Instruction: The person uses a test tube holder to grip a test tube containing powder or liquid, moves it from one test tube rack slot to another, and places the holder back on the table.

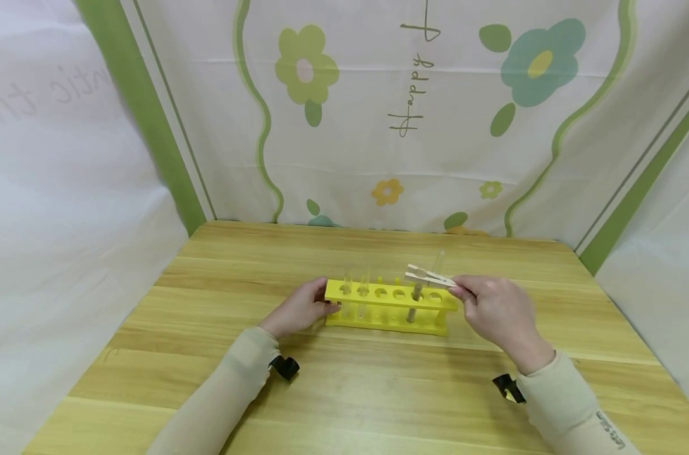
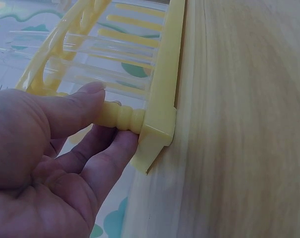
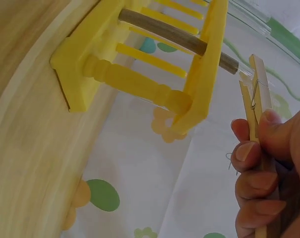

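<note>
My left hand (image 1: 301, 309) pinches the left end post of a yellow test tube rack (image 1: 387, 326) between thumb and fingers. In my right hand (image 1: 499, 309) is a wooden test tube clamp (image 1: 431, 278), gripped by its handles above the rack's right end. The clamp's jaws [stand at] the upper part of a test tube with dark brown contents (image 3: 164, 29), which passes through a hole in the rack; whether they enclose its glass I cannot tell. Two clear test tubes (image 2: 90, 69) stand in holes at the left end.
The rack stands on a wooden table (image 1: 344, 398). Behind the table hangs a white cloth (image 1: 350, 139) printed with flowers, and more cloth covers both sides. A black wrist camera mount (image 1: 284, 367) sits on the left cuff, another (image 1: 508, 388) on the right.
</note>
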{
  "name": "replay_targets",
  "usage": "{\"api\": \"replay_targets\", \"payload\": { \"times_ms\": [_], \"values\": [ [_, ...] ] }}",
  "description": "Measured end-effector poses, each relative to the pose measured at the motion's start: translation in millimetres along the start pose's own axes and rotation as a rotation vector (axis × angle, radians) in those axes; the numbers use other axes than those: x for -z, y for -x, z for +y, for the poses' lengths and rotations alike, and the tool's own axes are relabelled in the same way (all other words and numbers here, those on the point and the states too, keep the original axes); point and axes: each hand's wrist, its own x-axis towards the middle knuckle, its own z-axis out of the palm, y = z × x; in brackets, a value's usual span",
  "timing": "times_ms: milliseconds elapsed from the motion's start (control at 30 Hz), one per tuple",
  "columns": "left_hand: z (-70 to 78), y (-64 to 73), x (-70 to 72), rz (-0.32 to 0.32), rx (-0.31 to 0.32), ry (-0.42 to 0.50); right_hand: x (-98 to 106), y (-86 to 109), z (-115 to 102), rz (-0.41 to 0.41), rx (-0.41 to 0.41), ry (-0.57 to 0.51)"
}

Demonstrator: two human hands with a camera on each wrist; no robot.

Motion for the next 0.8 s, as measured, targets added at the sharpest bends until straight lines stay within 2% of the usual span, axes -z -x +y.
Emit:
{"api": "replay_targets", "payload": {
  "times_ms": [267,800],
  "values": [
    [0.2,0.4,0.5,0.0,0.007,0.0,-7.7,4.6,1.3,-0.038,0.021,-0.008],
    [1.3,-0.1,0.2,-0.006,0.008,0.005,-19.0,16.3,3.2,-0.008,0.036,-0.028]
  ]
}}
